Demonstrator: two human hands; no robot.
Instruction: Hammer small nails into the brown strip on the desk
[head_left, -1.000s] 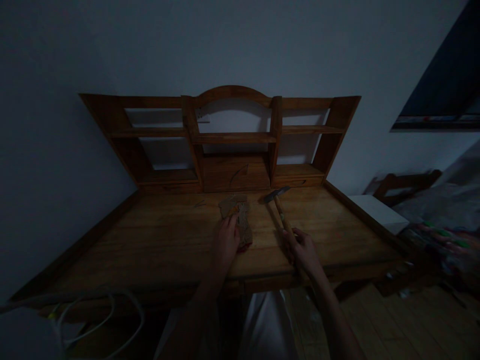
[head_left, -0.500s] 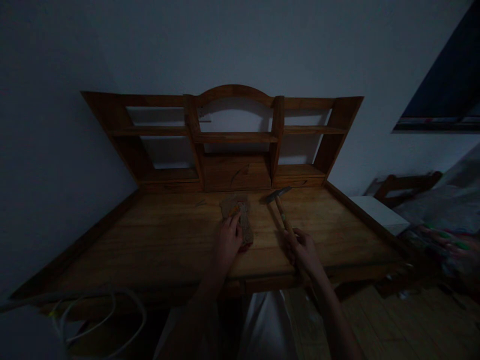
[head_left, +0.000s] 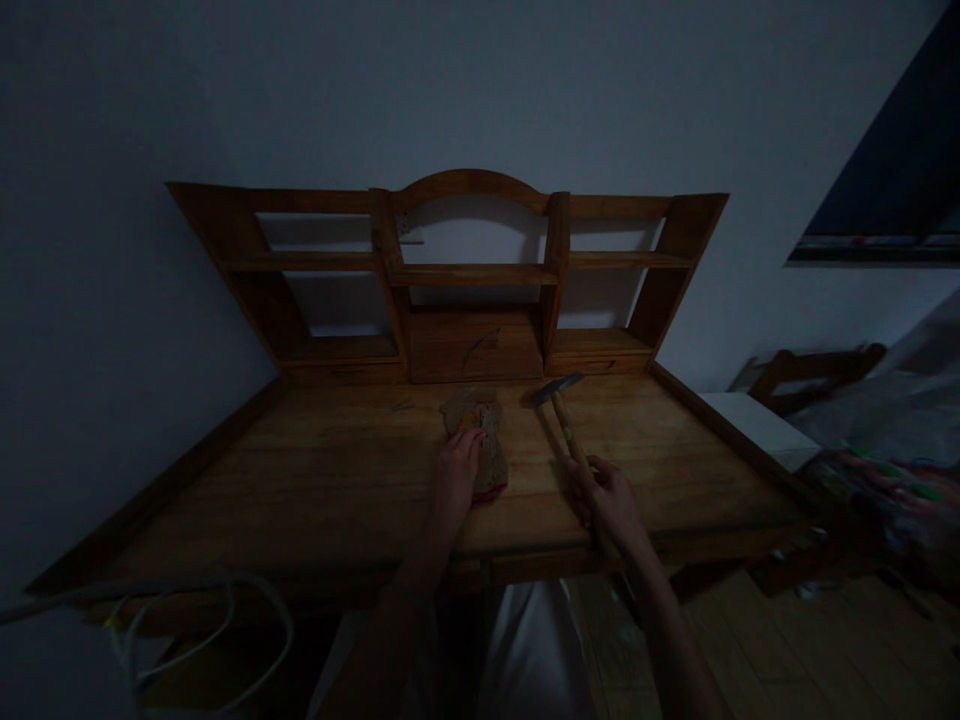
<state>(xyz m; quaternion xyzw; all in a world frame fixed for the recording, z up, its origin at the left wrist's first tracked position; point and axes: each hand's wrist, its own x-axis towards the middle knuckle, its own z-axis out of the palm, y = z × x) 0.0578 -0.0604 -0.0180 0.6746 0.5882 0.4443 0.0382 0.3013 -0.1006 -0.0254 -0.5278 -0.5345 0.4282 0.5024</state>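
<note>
My right hand (head_left: 606, 500) is wrapped round the wooden handle of a hammer (head_left: 568, 425), whose dark metal head hangs just above the desk's far half. Left of it, a rough brown block (head_left: 493, 468) with a reddish lower edge, perhaps a brick, lies on the wooden desk (head_left: 337, 470). My left hand (head_left: 456, 468) reaches over the block's left side, its fingers drawn together in a pinch at the block's top. Whatever sits between those fingertips is too small and dark to make out. A crumpled brown scrap (head_left: 459, 403) lies at the block's far end.
A wooden shelf unit (head_left: 472, 275) stands along the desk's back edge against the wall. White cables (head_left: 281, 620) loop at the near left. On the right are a white surface (head_left: 757, 425), a wooden chair back (head_left: 821, 370) and a heap of plastic-wrapped items (head_left: 900, 440).
My left hand has shifted slightly, its fingers drawing closer together and uncovering more of the block's near part. The right hand and hammer have stayed almost still.
</note>
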